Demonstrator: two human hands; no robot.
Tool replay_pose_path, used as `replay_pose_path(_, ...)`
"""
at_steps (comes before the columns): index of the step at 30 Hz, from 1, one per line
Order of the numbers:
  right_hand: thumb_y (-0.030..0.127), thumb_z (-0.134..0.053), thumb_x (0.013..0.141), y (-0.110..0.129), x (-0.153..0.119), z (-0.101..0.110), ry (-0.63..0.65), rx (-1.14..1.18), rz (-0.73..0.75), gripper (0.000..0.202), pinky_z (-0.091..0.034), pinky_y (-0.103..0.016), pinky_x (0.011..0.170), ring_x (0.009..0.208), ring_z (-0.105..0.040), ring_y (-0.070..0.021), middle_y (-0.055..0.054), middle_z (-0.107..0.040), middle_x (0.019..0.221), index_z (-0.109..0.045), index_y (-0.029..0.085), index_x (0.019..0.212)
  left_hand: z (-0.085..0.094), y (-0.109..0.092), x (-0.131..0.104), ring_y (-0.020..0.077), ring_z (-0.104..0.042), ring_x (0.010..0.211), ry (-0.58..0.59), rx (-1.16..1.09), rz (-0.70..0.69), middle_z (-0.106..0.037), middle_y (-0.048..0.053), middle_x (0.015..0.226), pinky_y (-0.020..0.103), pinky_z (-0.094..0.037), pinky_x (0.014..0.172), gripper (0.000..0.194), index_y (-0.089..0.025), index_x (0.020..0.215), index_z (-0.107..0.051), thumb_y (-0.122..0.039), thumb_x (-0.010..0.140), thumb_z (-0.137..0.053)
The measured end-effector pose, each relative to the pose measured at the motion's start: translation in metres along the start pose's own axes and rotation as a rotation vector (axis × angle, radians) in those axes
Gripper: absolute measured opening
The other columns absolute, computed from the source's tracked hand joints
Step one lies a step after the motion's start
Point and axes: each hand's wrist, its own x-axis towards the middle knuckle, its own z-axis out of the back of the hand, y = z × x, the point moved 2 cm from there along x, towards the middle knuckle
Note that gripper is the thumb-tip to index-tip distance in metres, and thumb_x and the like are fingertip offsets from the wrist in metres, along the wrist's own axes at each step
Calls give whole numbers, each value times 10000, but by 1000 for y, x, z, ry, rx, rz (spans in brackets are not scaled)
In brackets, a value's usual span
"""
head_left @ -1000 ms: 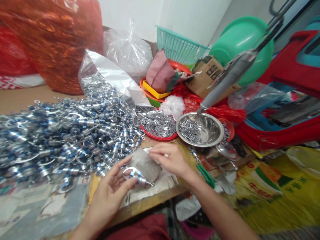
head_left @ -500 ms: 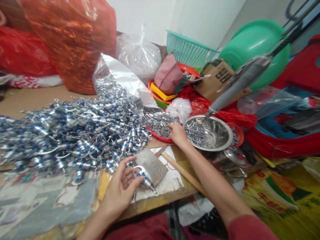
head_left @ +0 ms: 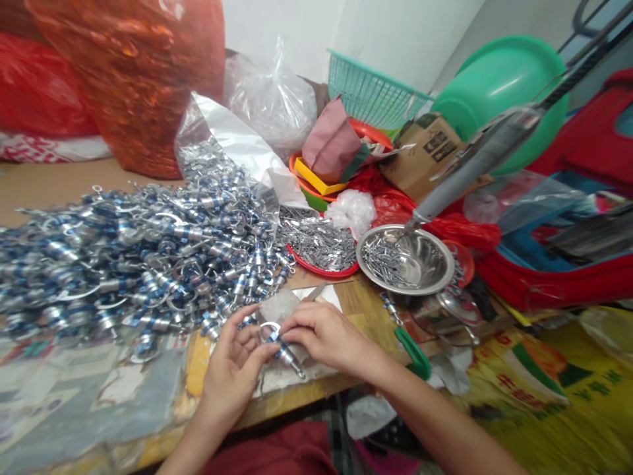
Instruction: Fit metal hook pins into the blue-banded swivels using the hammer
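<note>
My left hand (head_left: 235,359) holds a silver-and-blue metal piece (head_left: 287,356) with a curved ring, near the table's front edge. My right hand (head_left: 324,333) is beside it, thumb and fingers pinched together at the piece's upper side; anything between those fingertips is too small to make out. Under and behind the hands lies a grey metal block (head_left: 278,305), partly covered. A large heap of similar pieces (head_left: 133,257) spreads over the left of the table. Small grey metal parts (head_left: 324,244) fill a red tray (head_left: 341,272) behind my right hand.
A steel bowl (head_left: 435,260) of thin metal parts stands right of the tray. A grey-handled tool (head_left: 475,158) slants above it. A green handle (head_left: 413,353) lies at the table's right edge. Bags, a teal basket (head_left: 373,89) and a cardboard box (head_left: 425,155) are behind.
My right hand has moved from the red tray back toward me, to the piece in my left hand. The view has shifted slightly.
</note>
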Motion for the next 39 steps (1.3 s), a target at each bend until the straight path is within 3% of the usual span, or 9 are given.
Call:
replay_pose_path(4,141,-569,775,2,9,-4,57,-50,74,181,-400,-206,601,660,-547,-114,-14,-616,717,-694,215,883,0,0,0,129,-608,658,13,-35,11,-621,-25,703,229,-507,590,543,-206,1095,-404,-182,621,-668)
replay_pose_path(8,144,-588,756,4,11,-8,-20,-13,25,179,-417,-232,621,683,-551,-130,-22,-616,733,-679,195,901,-1,0,-1,117,-601,657,20,-60,25,-626,-32,702,195,-494,564,544,-211,1095,-395,-174,625,-668)
replay_pose_path(10,138,-580,757,-3,5,-5,-137,96,-9,183,-434,-233,657,728,-562,-128,-15,-622,795,-650,202,914,-1,0,-1,110,-594,661,16,-61,27,-625,-33,700,188,-489,576,533,-212,1091,-401,-165,630,-665)
replay_pose_path(14,202,-520,801,-36,-25,13,-559,128,-202,120,-444,-249,678,780,-562,-141,-28,-599,864,-589,193,898,0,0,-1,106,-586,660,7,-53,15,-612,-35,685,192,-484,590,512,-211,1090,-415,-154,641,-656)
replay_pose_path(16,226,-524,796,-47,-40,19,-616,63,-301,105,-440,-259,654,748,-562,-154,-38,-602,833,-589,182,866,0,1,-1,106,-585,655,7,-54,17,-613,-34,684,193,-484,587,502,-208,1084,-426,-155,641,-655)
replay_pose_path(19,219,-508,809,-37,-46,14,-496,41,-254,114,-437,-264,678,768,-564,-161,-42,-619,836,-597,186,871,0,0,-1,103,-592,667,-3,-54,27,-629,-32,696,184,-487,603,493,-210,1068,-446,-159,629,-664)
replay_pose_path(22,205,-473,832,-6,-33,-1,-378,-68,-140,169,-413,-297,752,854,-543,-184,-53,-620,888,-572,189,968,0,0,-1,99,-599,672,-19,-35,20,-642,-34,701,171,-486,611,508,-226,1070,-453,-156,619,-676)
replay_pose_path(26,185,-442,835,19,-13,-19,-221,-204,-143,273,-407,-322,694,816,-540,-210,-66,-615,885,-482,180,1105,0,0,-1,95,-597,685,1,-24,16,-643,-37,704,162,-484,626,501,-236,1079,-453,-159,635,-671)
replay_pose_path(39,129,-431,799,20,-3,-20,-58,-163,-177,322,-427,-302,637,730,-578,-196,-31,-609,772,-466,211,1109,0,0,0,86,-592,668,-8,-53,24,-643,-39,700,156,-484,616,506,-215,1063,-453,-145,615,-679)
